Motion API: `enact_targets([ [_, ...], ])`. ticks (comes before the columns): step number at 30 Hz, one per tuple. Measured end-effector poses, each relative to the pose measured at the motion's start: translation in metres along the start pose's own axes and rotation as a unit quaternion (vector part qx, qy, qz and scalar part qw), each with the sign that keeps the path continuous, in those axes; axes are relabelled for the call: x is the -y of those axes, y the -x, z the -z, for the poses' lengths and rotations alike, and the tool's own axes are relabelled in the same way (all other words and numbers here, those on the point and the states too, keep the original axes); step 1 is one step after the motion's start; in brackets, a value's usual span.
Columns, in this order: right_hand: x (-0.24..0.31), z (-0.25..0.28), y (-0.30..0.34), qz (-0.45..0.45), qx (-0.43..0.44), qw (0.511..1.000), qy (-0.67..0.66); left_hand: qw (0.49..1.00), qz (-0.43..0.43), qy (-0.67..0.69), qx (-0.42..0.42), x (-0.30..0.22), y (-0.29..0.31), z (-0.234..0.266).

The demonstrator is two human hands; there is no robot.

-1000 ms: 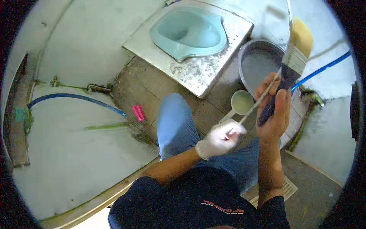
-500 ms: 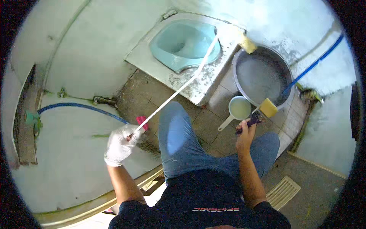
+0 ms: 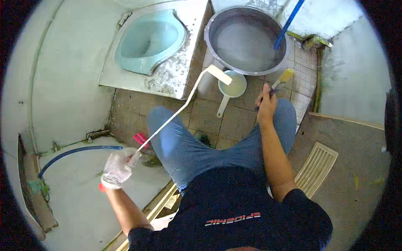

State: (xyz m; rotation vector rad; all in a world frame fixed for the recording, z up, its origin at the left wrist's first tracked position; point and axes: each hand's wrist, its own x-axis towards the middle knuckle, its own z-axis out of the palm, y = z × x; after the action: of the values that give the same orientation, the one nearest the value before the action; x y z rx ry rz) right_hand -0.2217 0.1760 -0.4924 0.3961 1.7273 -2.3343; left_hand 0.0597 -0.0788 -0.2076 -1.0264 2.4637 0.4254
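Note:
In a pale, see-through glove, my left hand [image 3: 119, 167] is closed round the handle of a long paint roller [image 3: 173, 117]. Its narrow pale roller head [image 3: 220, 74] overlaps the left rim of a white water dipper [image 3: 223, 104] with pale liquid inside; whether they touch, I cannot tell. My bare right hand [image 3: 266, 105] grips a dark-handled paintbrush [image 3: 286, 77] with yellowish bristles pointing up and away, right of the dipper. A large grey basin [image 3: 208, 42] of cloudy water stands just behind the dipper.
A turquoise squat toilet [image 3: 125, 54] sits in a stained raised slab at far left. One blue hose [image 3: 289, 25] reaches into the basin; another [image 3: 75, 152] lies by the left wall. A pink brush [image 3: 141, 140] is beside my left knee, a cream slotted panel [image 3: 317, 167] at right.
The roller head has swung from between the toilet slab and basin to the dipper. My right hand has tilted the paintbrush, its bristles now edge-on. The whole view has shifted.

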Motion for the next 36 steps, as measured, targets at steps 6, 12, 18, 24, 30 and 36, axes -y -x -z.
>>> enact_targets([
  [6, 0.002, 0.005, 0.002, -0.006, 0.018, 1.000, 0.013, 0.986, -0.142, -0.088, 0.023, -0.029, -0.063, -0.020],
  [12, 0.008, 0.011, 0.007, -0.033, 0.005, 0.997, 0.070, 0.969, -0.155, -0.187, 0.052, -0.073, -0.119, -0.040],
  [18, 0.016, 0.012, 0.012, -0.032, 0.017, 0.999, 0.033, 0.954, -0.155, -0.250, 0.061, -0.104, -0.157, -0.060],
  [24, 0.019, 0.017, 0.013, -0.047, 0.021, 0.997, 0.064, 0.933, -0.140, -0.328, 0.057, -0.113, -0.167, -0.083],
  [30, 0.011, 0.024, 0.010, -0.052, 0.011, 0.998, 0.047, 0.953, -0.171, -0.249, 0.001, -0.084, -0.114, -0.061],
  [36, 0.012, 0.023, 0.013, -0.047, 0.045, 0.996, 0.053, 0.985, -0.067, -0.157, 0.026, -0.071, -0.083, -0.051],
])
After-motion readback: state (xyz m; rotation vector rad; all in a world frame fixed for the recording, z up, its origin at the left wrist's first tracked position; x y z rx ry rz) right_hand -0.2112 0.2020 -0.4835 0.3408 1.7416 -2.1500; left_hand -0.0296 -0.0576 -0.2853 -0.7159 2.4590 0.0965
